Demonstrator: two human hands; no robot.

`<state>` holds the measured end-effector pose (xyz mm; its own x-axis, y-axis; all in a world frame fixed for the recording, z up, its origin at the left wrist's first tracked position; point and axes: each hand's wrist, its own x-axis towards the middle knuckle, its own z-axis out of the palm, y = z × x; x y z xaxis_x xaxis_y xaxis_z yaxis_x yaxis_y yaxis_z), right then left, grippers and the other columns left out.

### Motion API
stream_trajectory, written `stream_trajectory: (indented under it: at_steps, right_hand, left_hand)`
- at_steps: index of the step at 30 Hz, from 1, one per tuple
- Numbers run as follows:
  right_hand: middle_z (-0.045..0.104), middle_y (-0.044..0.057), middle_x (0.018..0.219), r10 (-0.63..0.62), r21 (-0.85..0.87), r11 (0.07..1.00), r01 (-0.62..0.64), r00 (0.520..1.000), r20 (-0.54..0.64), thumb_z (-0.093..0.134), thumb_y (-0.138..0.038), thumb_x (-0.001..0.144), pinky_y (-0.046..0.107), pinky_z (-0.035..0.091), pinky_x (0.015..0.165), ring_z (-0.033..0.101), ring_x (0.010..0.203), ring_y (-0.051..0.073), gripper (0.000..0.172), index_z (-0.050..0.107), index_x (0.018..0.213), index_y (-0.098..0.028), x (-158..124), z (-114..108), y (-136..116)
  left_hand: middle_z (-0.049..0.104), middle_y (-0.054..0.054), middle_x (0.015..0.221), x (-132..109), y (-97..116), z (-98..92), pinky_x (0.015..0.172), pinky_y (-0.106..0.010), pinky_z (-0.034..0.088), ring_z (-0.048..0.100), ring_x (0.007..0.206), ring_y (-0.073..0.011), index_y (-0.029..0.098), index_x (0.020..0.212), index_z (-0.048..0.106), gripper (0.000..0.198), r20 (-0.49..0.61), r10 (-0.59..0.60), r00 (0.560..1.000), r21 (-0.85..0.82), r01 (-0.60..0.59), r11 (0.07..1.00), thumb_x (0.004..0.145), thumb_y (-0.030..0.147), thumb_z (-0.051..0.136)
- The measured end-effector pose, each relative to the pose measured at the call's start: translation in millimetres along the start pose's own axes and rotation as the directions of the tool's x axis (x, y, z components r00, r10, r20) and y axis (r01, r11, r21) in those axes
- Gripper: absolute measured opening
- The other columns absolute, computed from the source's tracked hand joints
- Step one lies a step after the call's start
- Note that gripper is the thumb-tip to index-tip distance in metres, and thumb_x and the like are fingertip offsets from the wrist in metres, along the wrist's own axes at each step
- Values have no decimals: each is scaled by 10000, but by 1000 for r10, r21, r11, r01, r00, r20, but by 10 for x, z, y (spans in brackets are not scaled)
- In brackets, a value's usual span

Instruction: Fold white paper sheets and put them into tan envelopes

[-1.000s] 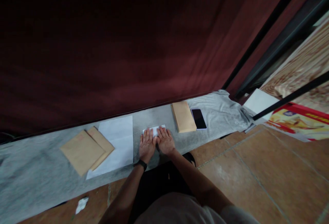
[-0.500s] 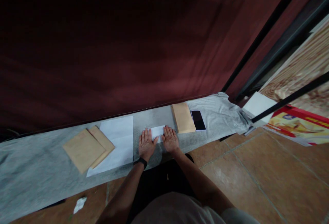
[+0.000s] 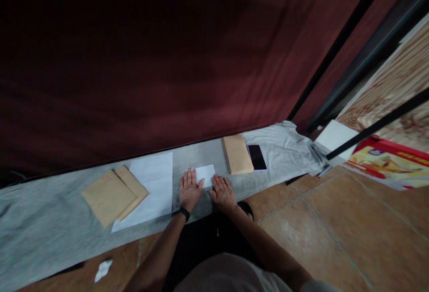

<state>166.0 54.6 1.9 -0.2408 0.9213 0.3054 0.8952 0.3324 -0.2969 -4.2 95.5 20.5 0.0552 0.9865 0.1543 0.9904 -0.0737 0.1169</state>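
A small white folded paper (image 3: 205,175) lies on the grey cloth in front of me. My left hand (image 3: 190,190) rests flat over its left end, with the fingers stretched out and covering that edge. My right hand (image 3: 223,192) lies flat at the paper's lower right corner, fingers extended, mostly on the cloth. Just beyond the right hand sits a stack of brown envelopes (image 3: 238,154). To the left of my left hand is a larger white sheet (image 3: 157,184), partly under two brown envelopes (image 3: 109,197).
A phone (image 3: 257,157) lies right of the envelope stack. Grey cloth (image 3: 50,211) covers the long narrow surface, which runs along a dark red panel (image 3: 187,82). At right stand a black metal bar (image 3: 378,124) and a red and yellow box (image 3: 389,160). Crumpled tissue (image 3: 103,270) lies on the tiled floor.
My right hand has slid down and off most of the white paper, uncovering its right end. The left hand stays at the left end.
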Motion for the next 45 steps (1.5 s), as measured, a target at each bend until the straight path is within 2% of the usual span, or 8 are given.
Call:
stream_trajectory:
  at_steps: [3, 7, 9, 19, 27, 34, 38, 45]
  right_hand:
    - [485, 119, 1495, -22, 2, 1000, 22, 1000, -7, 451, -383, 1016, 422, 281, 1186, 455, 1378, 240, 516, 461, 1462, -124, -3, -8, 42]
    - [515, 137, 1468, -27, -13, 1000, 27, 999, -28, 466, -358, 1006, 445, 276, 1185, 467, 1366, 261, 502, 489, 1440, -107, -7, 19, 38]
    - [544, 143, 1442, -34, -13, 999, 34, 999, -25, 477, -353, 1000, 448, 277, 1184, 476, 1357, 267, 506, 489, 1439, -103, -13, 40, 38]
    - [514, 121, 1475, -18, 41, 999, 20, 998, -56, 446, -398, 1019, 449, 240, 1199, 428, 1392, 261, 527, 447, 1473, -131, -26, 73, 62]
    - [463, 108, 1518, -28, 32, 999, 28, 1000, -4, 466, -423, 1008, 454, 231, 1194, 395, 1412, 262, 526, 452, 1476, -183, 0, 40, 69]
    - [454, 95, 1526, -31, 21, 999, 32, 998, -51, 471, -411, 1006, 436, 228, 1191, 423, 1393, 256, 524, 443, 1482, -193, -14, 73, 77]
    - [446, 96, 1528, -22, 12, 1000, 22, 999, -48, 487, -413, 998, 429, 231, 1187, 439, 1383, 259, 540, 435, 1488, -194, -3, 84, 76]
    - [433, 93, 1533, -17, -4, 1000, 17, 1000, -1, 442, -438, 1014, 431, 210, 1189, 436, 1389, 262, 538, 434, 1491, -192, 0, 57, 69]
  left_hand:
    - [336, -189, 1583, 13, 57, 21, 1215, -549, 144, 216, 1505, -305, 72, 1504, 355, 616, -43, 33, 999, -24, -34, 999, 1011, 434, 282]
    - [389, -102, 1573, 106, 241, 76, 1231, -453, 188, 263, 1494, -219, 137, 1497, 394, 549, 40, 328, 944, -165, -318, 934, 1023, 372, 249]
    - [410, -75, 1564, 171, 323, 116, 1228, -440, 209, 293, 1482, -199, 171, 1492, 410, 535, 75, 406, 911, -224, -381, 897, 1026, 375, 244]
    - [416, -78, 1556, 433, 268, 222, 1218, -477, 200, 278, 1489, -233, 188, 1502, 406, 541, 4, 417, 909, -258, -402, 879, 1004, 345, 262]
    - [473, -89, 1520, 492, 269, 231, 1216, -477, 202, 284, 1487, -227, 175, 1485, 434, 546, 0, 366, 930, -240, -356, 903, 987, 315, 260]
    - [373, -123, 1579, 158, -113, 187, 1202, -526, 197, 220, 1506, -284, 156, 1503, 400, 585, -68, 215, 974, -145, -223, 964, 989, 407, 279]
    - [376, -180, 1567, -37, -372, 178, 1186, -542, 238, 276, 1483, -312, 96, 1501, 385, 626, -112, 117, 987, -138, -132, 982, 989, 438, 265]
    - [493, -198, 1478, -145, -387, 205, 1166, -540, 302, 418, 1401, -324, 90, 1444, 443, 568, -133, -93, 987, -304, 49, 952, 945, 351, 372]
